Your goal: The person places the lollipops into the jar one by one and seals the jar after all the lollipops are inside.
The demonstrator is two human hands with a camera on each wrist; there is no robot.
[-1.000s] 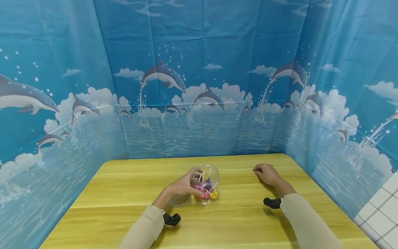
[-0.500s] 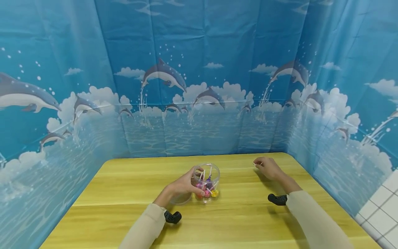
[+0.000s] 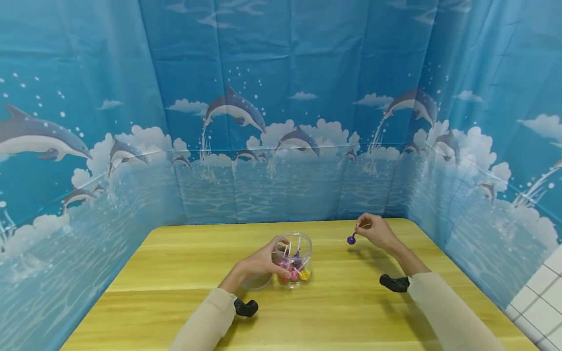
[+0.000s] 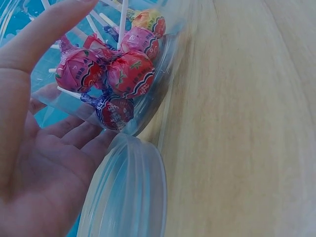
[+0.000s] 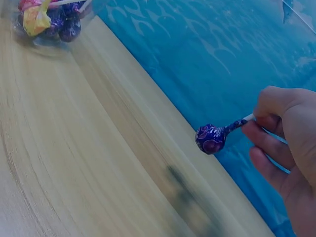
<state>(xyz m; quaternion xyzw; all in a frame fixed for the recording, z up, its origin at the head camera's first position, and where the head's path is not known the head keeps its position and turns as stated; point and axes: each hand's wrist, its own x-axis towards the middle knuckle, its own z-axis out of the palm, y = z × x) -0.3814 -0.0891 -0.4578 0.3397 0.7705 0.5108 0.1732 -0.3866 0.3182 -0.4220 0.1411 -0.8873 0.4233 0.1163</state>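
In the head view my left hand (image 3: 260,262) curls its fingers and thumb round a clear plastic jar (image 3: 309,253) standing upright on the table. Inside are several wrapped lollipops (image 4: 131,74), pink, red, yellow and purple, some with white sticks pointing up. To the right, my right hand (image 3: 378,233) pinches the white stick of a purple lollipop (image 5: 211,138) between thumb and fingertips. Its wrapped ball hangs downward, above the table and apart from the jar. A clear round lid (image 4: 133,192) lies beside the jar, partly under my left hand.
The yellow wood-grain table (image 3: 175,263) has its back edge against a blue dolphin-print curtain (image 3: 281,190), which also lines both sides. White tiles (image 3: 537,292) show at the far right. A black wrist camera (image 3: 394,283) sits on each forearm.
My right hand has risen off the table toward its back edge, lifting the purple lollipop, whose ball now shows below the fingers. My left hand and the jar stay in place.
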